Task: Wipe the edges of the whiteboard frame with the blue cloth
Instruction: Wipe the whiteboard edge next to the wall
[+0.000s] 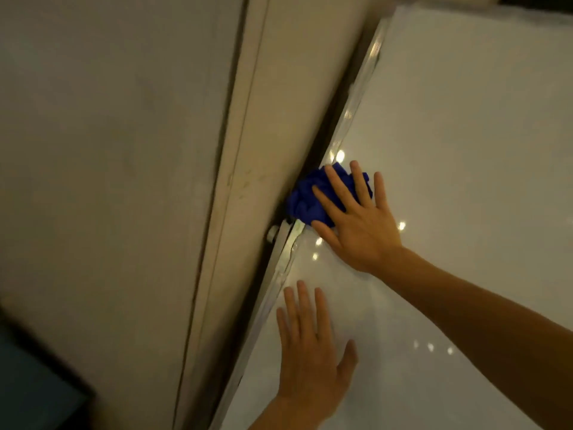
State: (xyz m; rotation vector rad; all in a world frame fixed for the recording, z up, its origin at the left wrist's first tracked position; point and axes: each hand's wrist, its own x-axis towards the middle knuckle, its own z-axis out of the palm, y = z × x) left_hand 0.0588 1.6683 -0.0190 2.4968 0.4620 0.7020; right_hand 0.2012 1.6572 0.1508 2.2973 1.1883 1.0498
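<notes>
Right hand point(356, 225) fingers spread flat, blue cloth point(305, 201) bunched beneath fingertips against whiteboard frame point(286, 259), left hand point(311, 352) splayed flat, holding nothing, on whiteboard point(465, 150)

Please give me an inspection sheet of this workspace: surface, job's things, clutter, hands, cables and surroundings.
Surface: glossy whiteboard, light spots reflected.
Job's things: blue cloth, crumpled, on the metal frame edge.
Clutter: nothing seen.
Hands: right hand flat, fingers spread, pressing the cloth; left hand open, flat on the board, empty.
Cables: nothing seen.
Surroundings: beige wall beside the frame; dark object at lower left, unclear.
</notes>
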